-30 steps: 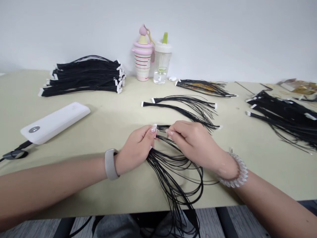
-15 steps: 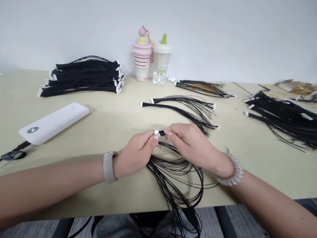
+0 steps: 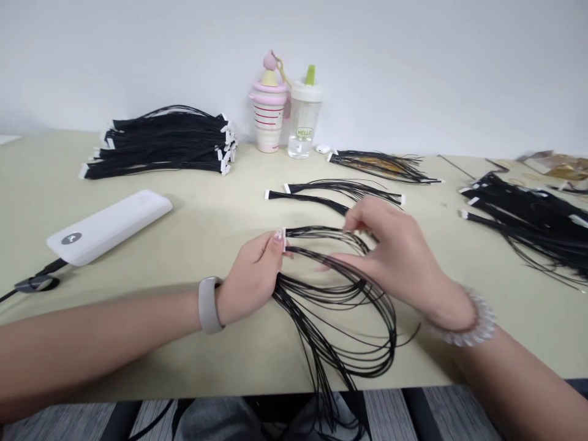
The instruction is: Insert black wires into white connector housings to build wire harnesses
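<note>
Here we are at the table [image 3: 206, 208], and the left hand [image 3: 253, 269] has a firm pinch on a white connector [image 3: 284, 239], thumb on its near face, with black wires [image 3: 294, 309] springing out of it and from just below that grip. They sweep right in wide loops, curl round toward the person, and some ends spill over the table's near edge above the lap. Over to the right hand [image 3: 397, 248]: thumb and forefinger spread well apart, the upper loops passing between and about them, strands crossing the thumb. Whether a fingertip touches a wire I cannot tell (there's blur on that hand). A grey wristband [image 3: 209, 305] on the left wrist, a clear coiled bracelet [image 3: 480, 318] on the right! Just beyond the hands lie two loose bundles, the nearer bundle [image 3: 312, 198] partly hidden by the right hand, the farther bundle [image 3: 349, 188] close behind it. At far left, a thick stack of harnesses [image 3: 165, 144]; at far right, another dark heap [image 3: 528, 211]. A white power bank [image 3: 110, 226] sits slantwise at left, while against the wall a pink-lidded cup [image 3: 269, 119] stands just beside a clear bottle [image 3: 304, 116] marked HELLO.
</note>
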The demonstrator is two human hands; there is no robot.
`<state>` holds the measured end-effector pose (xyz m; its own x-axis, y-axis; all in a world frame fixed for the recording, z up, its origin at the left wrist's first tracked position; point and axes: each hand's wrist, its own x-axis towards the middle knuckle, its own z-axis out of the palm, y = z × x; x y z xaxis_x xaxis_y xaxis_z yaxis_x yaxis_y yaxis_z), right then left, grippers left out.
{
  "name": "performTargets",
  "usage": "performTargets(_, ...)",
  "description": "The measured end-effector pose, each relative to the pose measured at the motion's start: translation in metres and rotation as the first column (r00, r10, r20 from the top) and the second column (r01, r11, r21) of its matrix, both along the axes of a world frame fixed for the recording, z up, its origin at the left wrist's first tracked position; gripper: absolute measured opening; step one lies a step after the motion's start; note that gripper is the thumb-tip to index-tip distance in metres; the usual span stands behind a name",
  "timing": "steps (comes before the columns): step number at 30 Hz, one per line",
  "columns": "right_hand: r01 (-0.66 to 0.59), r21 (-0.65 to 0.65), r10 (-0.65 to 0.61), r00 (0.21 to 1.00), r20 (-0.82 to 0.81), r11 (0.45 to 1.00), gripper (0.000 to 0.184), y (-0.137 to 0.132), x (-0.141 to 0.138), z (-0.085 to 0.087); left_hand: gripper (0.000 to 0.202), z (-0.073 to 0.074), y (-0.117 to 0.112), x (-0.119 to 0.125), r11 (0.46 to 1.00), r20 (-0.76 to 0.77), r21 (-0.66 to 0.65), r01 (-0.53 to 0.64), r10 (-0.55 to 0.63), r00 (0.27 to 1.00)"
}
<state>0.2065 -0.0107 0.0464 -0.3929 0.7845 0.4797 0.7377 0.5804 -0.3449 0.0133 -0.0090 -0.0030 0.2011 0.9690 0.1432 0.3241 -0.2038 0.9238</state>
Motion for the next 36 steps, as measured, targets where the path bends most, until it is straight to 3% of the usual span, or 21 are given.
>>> performTargets(3, -0.080, -0.133, 0.081, 0.997, 0.001, 0.988, 0.040, -0.015, 0.004, 0.013, 0.040, -0.002, 0.003, -0.001, 0.999, 0.043, -0.028, -0.039, 0.040, 0.998)
performTargets(5, -0.148, -0.217, 0.173, 0.980, 0.100, 0.965, 0.045, -0.024, 0.003, 0.015, 0.040, -0.003, 0.003, 0.000, 0.999, 0.048, -0.032, -0.035, 0.037, 0.998)
performTargets(9, -0.116, -0.377, 0.248, 0.913, 0.325, 0.919, 0.042, -0.030, -0.006, 0.006, 0.042, 0.001, 0.002, 0.000, 0.999, 0.026, -0.010, -0.037, 0.037, 0.999)
performTargets(12, -0.135, -0.454, 0.286, 0.916, 0.282, 0.881, 0.038, -0.028, -0.016, -0.006, 0.039, 0.003, 0.000, 0.000, 0.999, 0.005, -0.004, -0.040, 0.040, 0.999)
performTargets(16, -0.170, -0.463, 0.285, 0.939, 0.192, 0.870, 0.033, -0.027, -0.028, -0.019, 0.037, 0.001, -0.002, -0.001, 1.000, 0.000, 0.024, -0.011, 0.011, 1.000)
performTargets(22, -0.169, -0.455, 0.247, 0.962, 0.117, 0.874, 0.037, -0.027, -0.033, -0.025, 0.037, -0.002, -0.001, -0.001, 1.000, 0.023, 0.016, 0.001, -0.002, 1.000)
performTargets(36, -0.155, -0.370, 0.223, 0.964, 0.146, 0.916, 0.034, -0.030, -0.039, -0.031, 0.036, -0.003, -0.003, -0.002, 0.998, 0.032, 0.064, 0.025, -0.027, 0.999)
